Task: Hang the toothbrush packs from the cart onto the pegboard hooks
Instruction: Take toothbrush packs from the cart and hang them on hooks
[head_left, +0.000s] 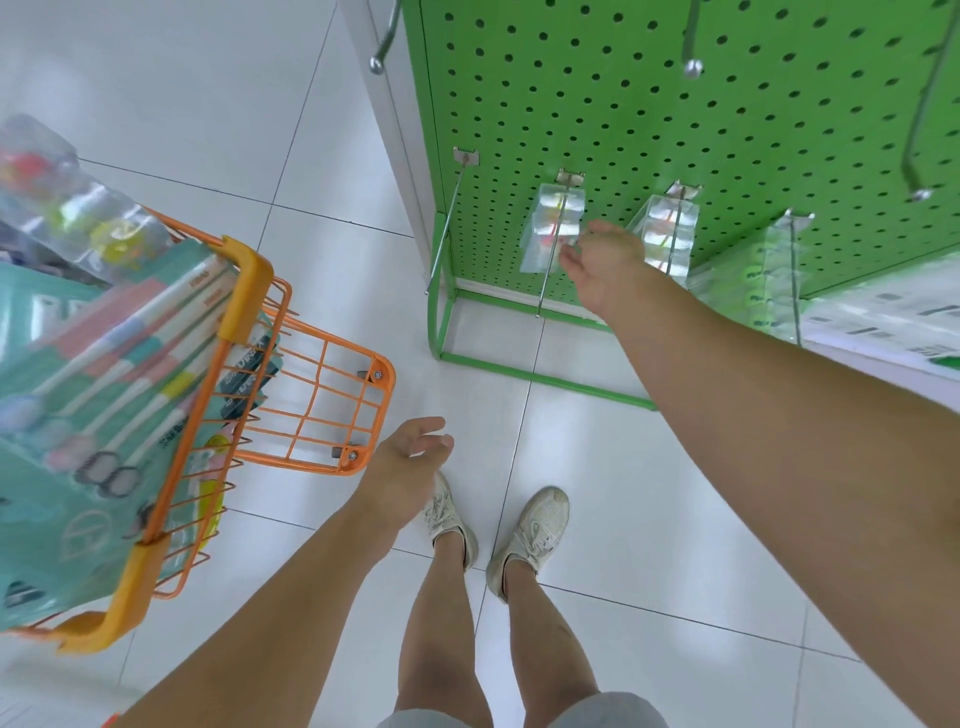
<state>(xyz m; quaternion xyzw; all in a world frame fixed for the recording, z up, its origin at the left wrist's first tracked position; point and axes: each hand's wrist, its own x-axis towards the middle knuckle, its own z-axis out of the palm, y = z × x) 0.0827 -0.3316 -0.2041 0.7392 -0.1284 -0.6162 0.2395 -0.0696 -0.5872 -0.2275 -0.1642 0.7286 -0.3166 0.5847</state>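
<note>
Clear plastic was just beside the fingertips of the right hand (605, 265): its fingers were loosely spread and held nothing, and they were at the edge of a transparent toothbrush pack (553, 228) that hung on a metal hook (555, 244) of the green pegboard (727, 114). To the right of these fingers a second clear pack (667, 234) hung on the next hook, and further right a third one, blurred. To their left, one hook (447, 218) carried nothing.

Lower down, well apart, the left hand (410, 462) hung over the white tile floor (649, 467) with relaxed, slightly curled fingers, also holding nothing. Just to the left of these fingers was the orange wire cart (249, 291), filled with teal toothbrush packs (104, 395) and some clear ones. Below the left hand were two white shoes (530, 535).
</note>
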